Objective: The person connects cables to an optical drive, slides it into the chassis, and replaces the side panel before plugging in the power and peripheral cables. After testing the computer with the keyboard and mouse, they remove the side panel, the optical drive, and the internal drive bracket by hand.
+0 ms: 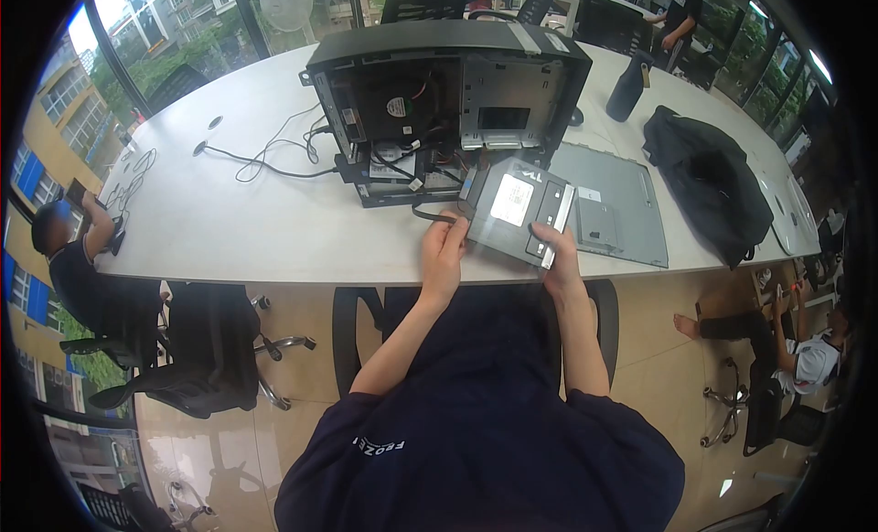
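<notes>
A flat drive unit (518,205) with a white label is tilted above the table's front edge, before an opened black computer case (448,84). My right hand (560,255) grips its right end, thumb on top. At its left corner my left hand (445,248) has its fingers closed by a black cable; whether they pinch the cable or the unit's corner is hard to tell. Inside the case are a fan, cables and a metal bracket. A grey side panel (631,212) lies flat to the right, partly under the drive unit in this view.
On the right of the white table (247,230) lie a black bag (709,180) and a dark bottle (628,88). Cables (265,157) run across the left. People sit at the far left and right; another stands at the back right. Chairs surround the table.
</notes>
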Demonstrator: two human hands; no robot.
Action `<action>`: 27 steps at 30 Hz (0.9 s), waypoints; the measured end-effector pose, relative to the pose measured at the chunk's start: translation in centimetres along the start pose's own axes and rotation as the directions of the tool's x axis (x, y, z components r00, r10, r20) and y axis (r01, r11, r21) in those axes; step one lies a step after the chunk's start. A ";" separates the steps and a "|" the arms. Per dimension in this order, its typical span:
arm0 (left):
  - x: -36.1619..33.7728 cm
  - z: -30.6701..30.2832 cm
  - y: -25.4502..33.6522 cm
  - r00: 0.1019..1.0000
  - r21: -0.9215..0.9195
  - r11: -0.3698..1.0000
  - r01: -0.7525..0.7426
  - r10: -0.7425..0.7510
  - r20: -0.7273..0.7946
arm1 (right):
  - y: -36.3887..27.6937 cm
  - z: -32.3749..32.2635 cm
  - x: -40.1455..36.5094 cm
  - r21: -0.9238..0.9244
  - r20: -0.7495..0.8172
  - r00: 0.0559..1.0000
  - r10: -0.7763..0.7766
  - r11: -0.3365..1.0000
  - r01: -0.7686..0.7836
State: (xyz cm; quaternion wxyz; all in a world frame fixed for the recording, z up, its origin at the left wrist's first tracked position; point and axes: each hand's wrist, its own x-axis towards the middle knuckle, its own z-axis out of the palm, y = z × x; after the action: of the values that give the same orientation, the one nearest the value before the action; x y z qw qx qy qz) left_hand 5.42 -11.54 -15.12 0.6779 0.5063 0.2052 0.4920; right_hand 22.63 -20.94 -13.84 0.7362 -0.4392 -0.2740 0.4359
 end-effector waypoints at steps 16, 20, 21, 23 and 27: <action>0.6 -1.0 -0.8 0.997 0.062 0.998 0.018 -0.023 0.080 | 1.6 -2.4 1.0 0.165 0.032 0.998 -0.053 0.985 0.047; 0.9 -1.2 -1.1 0.992 0.278 0.961 0.007 -0.042 0.118 | 1.3 -1.8 0.3 0.049 0.057 0.993 -0.098 0.994 0.096; 1.0 -1.3 -1.0 0.992 0.361 0.932 0.019 -0.062 0.107 | 1.3 -1.6 0.6 0.062 0.058 0.994 -0.088 0.995 0.084; 1.2 -1.4 -0.6 0.988 0.327 0.942 0.072 -0.113 0.109 | 1.3 -1.6 0.8 0.079 0.071 0.993 -0.094 0.993 0.088; 1.6 -1.6 -0.5 0.977 0.163 0.982 0.096 -0.124 0.174 | 1.3 -1.9 1.0 0.026 0.087 0.995 -0.039 0.999 0.037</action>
State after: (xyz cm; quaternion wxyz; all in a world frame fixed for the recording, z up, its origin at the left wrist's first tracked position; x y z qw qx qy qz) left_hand 5.08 -9.37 -15.86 0.6791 0.5878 0.2070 0.3879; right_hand 24.07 -20.59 -15.85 0.7372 -0.4054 -0.3088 0.4437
